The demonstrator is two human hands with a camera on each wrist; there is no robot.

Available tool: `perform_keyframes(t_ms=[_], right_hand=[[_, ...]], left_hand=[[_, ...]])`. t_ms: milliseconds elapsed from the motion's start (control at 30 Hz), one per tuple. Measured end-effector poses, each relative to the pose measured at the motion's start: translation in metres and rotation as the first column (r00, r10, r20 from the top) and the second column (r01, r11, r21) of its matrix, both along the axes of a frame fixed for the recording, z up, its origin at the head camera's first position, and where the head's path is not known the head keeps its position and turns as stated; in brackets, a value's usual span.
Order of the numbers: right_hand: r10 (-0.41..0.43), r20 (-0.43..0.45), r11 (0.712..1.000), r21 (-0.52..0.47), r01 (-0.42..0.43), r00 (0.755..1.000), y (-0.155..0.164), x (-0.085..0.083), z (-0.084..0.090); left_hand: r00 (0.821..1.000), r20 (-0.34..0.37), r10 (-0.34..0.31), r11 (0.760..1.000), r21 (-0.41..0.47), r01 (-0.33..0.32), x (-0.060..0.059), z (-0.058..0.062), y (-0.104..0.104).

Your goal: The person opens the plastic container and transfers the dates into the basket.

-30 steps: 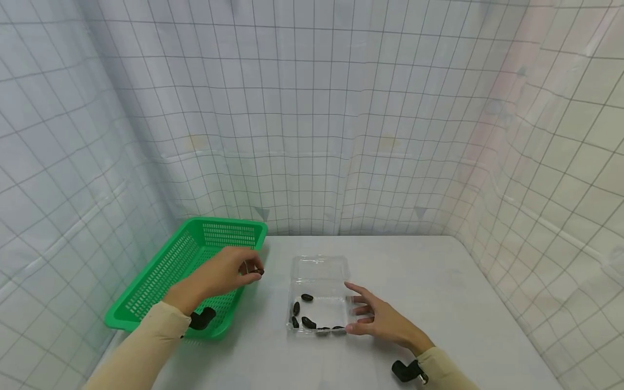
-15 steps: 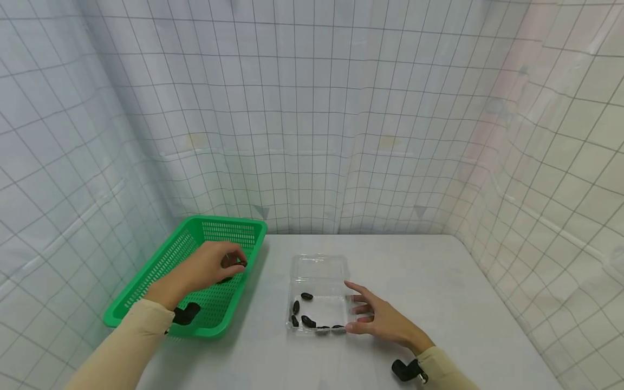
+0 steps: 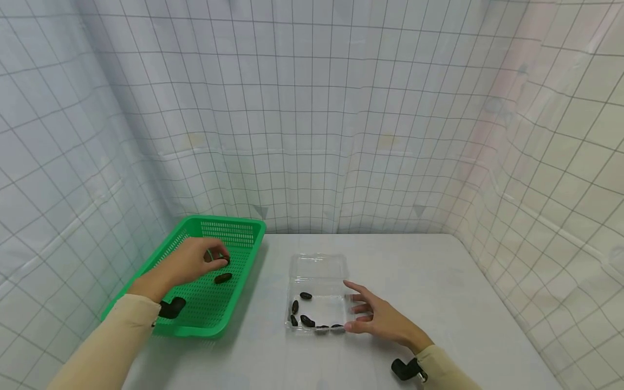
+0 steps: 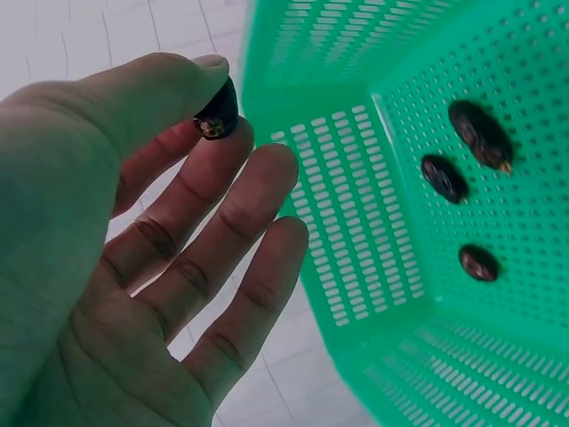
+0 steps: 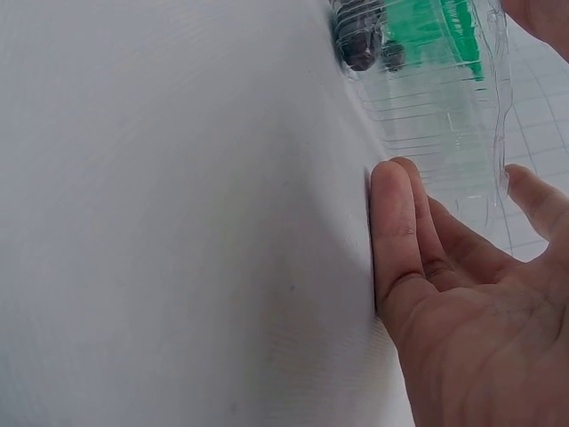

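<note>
My left hand (image 3: 187, 264) is over the green basket (image 3: 200, 331) and pinches a dark brown date (image 4: 219, 116) between thumb and fingertips. Its other fingers are spread loosely. In the left wrist view three more dates lie in the basket, one of them a larger date (image 4: 480, 133). A clear plastic clamshell box (image 3: 319, 266) stands lid-back on the white table. Several dates, such as one near its front left corner (image 3: 307, 321), lie along its left and front sides. My right hand (image 3: 387, 323), fingers relaxed and apart, rests at the box's right side.
The white table (image 3: 429, 276) reaches back to a white gridded curtain (image 3: 312, 162), which also closes in the left and right sides. Black wrist mounts (image 3: 405, 370) stick out below both wrists.
The left hand has moved left, from the basket's right rim to over its inside, carrying the date. A date in the basket has come into view. The right hand stays put.
</note>
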State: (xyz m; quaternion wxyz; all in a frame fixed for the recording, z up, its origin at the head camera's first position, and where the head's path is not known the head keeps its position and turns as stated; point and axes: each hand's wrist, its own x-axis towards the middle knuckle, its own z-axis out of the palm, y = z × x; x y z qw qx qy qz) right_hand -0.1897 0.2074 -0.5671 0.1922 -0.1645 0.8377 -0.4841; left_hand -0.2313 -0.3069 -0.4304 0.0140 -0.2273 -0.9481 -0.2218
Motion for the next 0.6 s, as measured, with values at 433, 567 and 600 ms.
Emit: perform_keyframes(t_ms=[433, 567, 600], right_hand=[[-0.003, -0.003, 1.0, 0.018, 0.003, 1.0, -0.001, 0.0, 0.003], [0.002, 0.0, 1.0, 0.012, -0.002, 1.0, 0.0, 0.0, 0.003], [0.003, 0.0, 1.0, 0.011, -0.003, 1.0, 0.0, 0.0, 0.003]], left_hand=[[0.999, 0.013, 0.039, 0.998, -0.052, -0.038, -0.012, 0.001, -0.03], [0.998, 0.029, 0.047, 0.996, -0.072, -0.045, -0.015, 0.001, -0.036], [0.998, 0.035, 0.049, 0.996, -0.078, -0.046, -0.016, 0.001, -0.038]])
